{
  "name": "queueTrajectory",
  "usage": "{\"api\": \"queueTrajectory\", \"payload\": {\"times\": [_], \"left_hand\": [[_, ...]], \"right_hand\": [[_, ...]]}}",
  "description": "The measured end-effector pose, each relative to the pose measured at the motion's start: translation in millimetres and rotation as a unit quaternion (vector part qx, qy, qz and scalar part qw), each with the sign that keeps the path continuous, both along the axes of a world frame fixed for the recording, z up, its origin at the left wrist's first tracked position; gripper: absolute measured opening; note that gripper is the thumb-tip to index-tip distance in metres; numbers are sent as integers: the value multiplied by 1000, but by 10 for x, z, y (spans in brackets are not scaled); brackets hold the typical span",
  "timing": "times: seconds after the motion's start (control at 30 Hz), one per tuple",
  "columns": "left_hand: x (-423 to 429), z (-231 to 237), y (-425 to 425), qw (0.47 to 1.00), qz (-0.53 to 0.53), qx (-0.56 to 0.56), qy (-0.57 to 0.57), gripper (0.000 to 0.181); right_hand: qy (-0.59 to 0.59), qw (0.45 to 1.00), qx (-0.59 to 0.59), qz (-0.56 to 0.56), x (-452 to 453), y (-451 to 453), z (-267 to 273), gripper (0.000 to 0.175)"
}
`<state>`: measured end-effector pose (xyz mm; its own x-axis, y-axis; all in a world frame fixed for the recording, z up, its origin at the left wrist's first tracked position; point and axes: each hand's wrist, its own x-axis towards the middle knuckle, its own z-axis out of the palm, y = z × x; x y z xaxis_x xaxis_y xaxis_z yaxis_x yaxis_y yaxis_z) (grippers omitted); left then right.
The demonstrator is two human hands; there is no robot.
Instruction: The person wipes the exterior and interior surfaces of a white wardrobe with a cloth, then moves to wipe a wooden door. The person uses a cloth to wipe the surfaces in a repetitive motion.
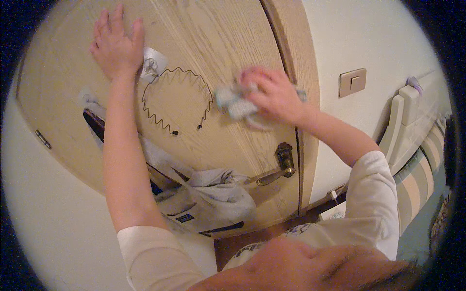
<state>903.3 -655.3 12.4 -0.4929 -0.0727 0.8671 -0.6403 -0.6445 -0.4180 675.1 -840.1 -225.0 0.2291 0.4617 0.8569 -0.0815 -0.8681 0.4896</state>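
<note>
My left hand [118, 49] lies with spread fingers against the upper part of a wooden door [174, 32]. Bunched in my right hand [267, 92] is a white and light-blue cloth [238, 103], touching the door near its handle-side edge; hand and cloth are blurred. Between the hands, a wavy black wire headband [210, 89] hangs from a white adhesive hook [153, 63]. Below, a grey garment [218, 192] hangs on the door, partly hidden behind my left forearm. The metal door handle [271, 178] is below my right hand.
A light switch [352, 82] is on the wall right of the door frame [307, 65]. Farther right stand a pale headboard [407, 109] and striped bedding [415, 185]. A plug [333, 195] sits low on the wall. A metal hinge [43, 139] is on the door's left edge.
</note>
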Motion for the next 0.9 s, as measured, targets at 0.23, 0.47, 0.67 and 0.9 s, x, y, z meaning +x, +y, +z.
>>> {"api": "queueTrajectory", "payload": {"times": [0.23, 0.47, 0.67, 0.9], "left_hand": [[-40, 22, 0, 1000, 10, -2, -13, 56], [-103, -3, 23, 1000, 19, 4, 4, 56], [-125, -38, -2, 999, 3, 3, 38, 60], [-166, -95, -4, 996, 57, -1, 61, 62]], "right_hand": [[182, 982, -43, 2, -201, -26, -846, 31], [195, 980, -29, 20, -228, -31, -817, 29], [260, 688, 615, 284, -425, 131, -504, 45], [-21, 960, 277, 29, -516, -16, 352, 77]]}}
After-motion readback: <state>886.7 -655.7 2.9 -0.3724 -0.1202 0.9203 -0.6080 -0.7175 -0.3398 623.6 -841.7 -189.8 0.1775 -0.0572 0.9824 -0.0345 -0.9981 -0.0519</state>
